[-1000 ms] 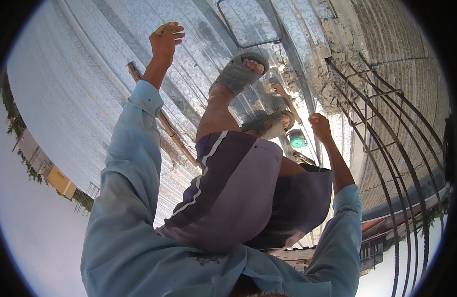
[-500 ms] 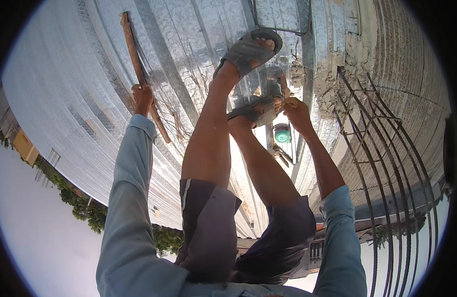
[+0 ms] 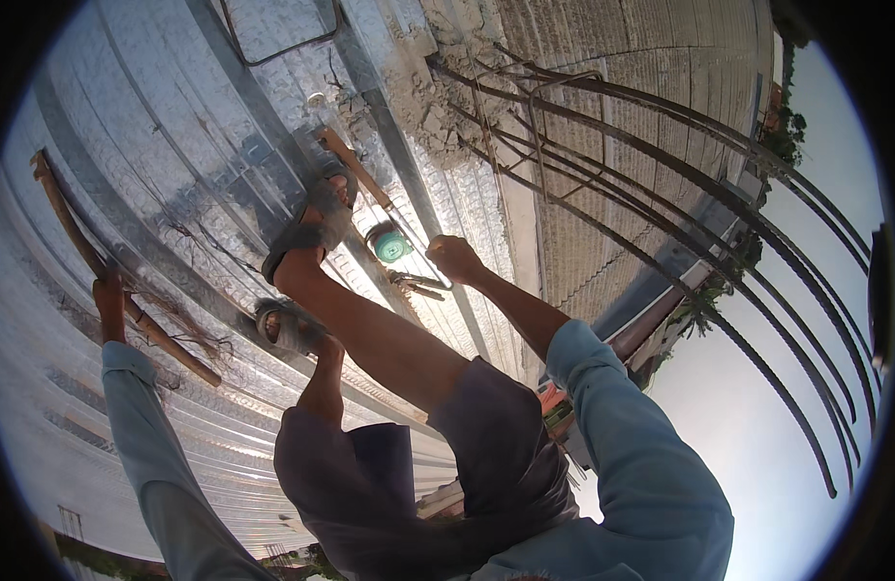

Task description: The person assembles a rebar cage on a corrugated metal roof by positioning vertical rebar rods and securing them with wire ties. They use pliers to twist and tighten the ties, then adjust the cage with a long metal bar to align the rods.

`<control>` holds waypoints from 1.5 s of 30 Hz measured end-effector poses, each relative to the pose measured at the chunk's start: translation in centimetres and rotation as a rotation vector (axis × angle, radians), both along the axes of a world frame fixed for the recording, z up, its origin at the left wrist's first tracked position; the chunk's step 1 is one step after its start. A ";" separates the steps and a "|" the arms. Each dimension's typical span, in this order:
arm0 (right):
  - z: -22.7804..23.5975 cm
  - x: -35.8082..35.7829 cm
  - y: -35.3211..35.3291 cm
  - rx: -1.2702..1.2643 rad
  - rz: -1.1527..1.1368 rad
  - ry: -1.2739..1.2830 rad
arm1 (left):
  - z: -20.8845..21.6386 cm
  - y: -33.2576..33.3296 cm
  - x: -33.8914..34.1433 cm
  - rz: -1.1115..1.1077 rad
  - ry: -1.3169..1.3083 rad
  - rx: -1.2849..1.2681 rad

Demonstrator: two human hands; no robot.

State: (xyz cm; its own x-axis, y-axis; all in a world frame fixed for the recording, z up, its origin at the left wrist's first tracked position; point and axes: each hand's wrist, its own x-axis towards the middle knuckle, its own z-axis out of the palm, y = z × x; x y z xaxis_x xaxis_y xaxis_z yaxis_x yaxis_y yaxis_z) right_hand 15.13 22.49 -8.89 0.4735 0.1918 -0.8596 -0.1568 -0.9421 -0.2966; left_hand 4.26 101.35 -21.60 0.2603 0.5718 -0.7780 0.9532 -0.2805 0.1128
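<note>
My left hand (image 3: pixel 109 291) is closed around a long brown wooden stick (image 3: pixel 169 341), which slants over the ribbed metal decking (image 3: pixel 263 184). My right hand (image 3: pixel 454 259) is a closed fist above the decking; a thin bent metal piece (image 3: pixel 430 282) shows just below it, and I cannot make out what the fingers hold. Left of this fist lies a round green reel-like thing (image 3: pixel 392 247) with a dark side. A brown wooden piece like a handle (image 3: pixel 356 167) lies beyond the reel, beside my forward sandalled foot (image 3: pixel 317 218).
A cage of long ribbed steel bars (image 3: pixel 651 165) sticks out of rough broken concrete (image 3: pixel 438 107) and bends across the right side. A square-bent steel bar (image 3: pixel 288 48) lies at the far edge. Thin twigs or wires (image 3: pixel 191 324) are scattered near the stick. Sky and trees show past the roof edge.
My view has swung right, so the steel bars spread further across. My right foot has come forward past the left. The right fist now shows right of the green reel; my left hand keeps the stick.
</note>
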 end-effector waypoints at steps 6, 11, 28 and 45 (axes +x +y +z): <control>7.3 -4.0 -2.0 0.007 0.022 -0.180 | 12.3 -8.1 8.8 0.099 0.088 -0.321; 7.8 -10.6 -2.6 0.014 0.041 -0.257 | 14.1 -7.6 5.8 0.584 -0.337 -0.634; 27.7 -10.5 18.8 0.436 -0.106 -0.284 | 39.0 -31.2 11.6 0.946 -0.965 -0.748; 25.2 -18.2 -14.8 -0.238 -0.222 -0.356 | 31.1 -70.8 8.9 0.696 -0.514 -1.114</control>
State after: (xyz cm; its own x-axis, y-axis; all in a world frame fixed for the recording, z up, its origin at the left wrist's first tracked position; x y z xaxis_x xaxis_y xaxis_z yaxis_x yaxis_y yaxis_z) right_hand -3.11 7.72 16.35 0.7533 -0.1296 -0.6448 -0.2898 -0.9455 -0.1486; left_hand 13.12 30.55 9.51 0.5724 -0.1444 -0.8072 0.6429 0.6900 0.3324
